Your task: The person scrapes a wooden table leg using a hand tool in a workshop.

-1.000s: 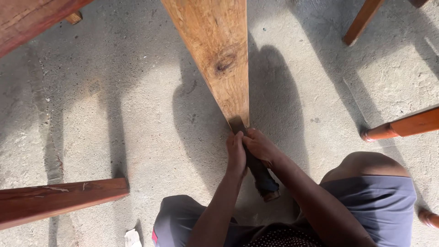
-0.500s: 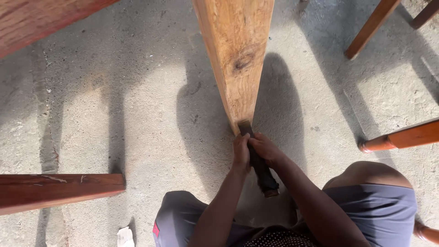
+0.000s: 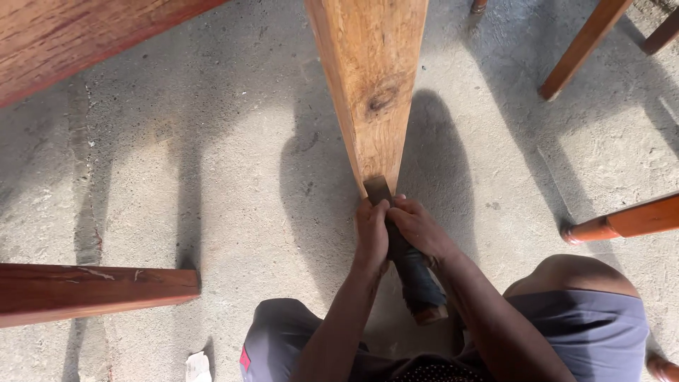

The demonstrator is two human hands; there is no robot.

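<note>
A dark, flat-bladed tool (image 3: 396, 240) is gripped by both hands, the left hand (image 3: 371, 233) and right hand (image 3: 419, 228) closed side by side around its shaft, with its tip set against the near end of a pale upright plank (image 3: 368, 85). The blade is best kept square to the grain and pressed steadily. The plank is rough-sawn and knotted; the concrete floor (image 3: 212, 184) is gritty, and reddish varnished boards (image 3: 85, 290) lie nearby
</note>
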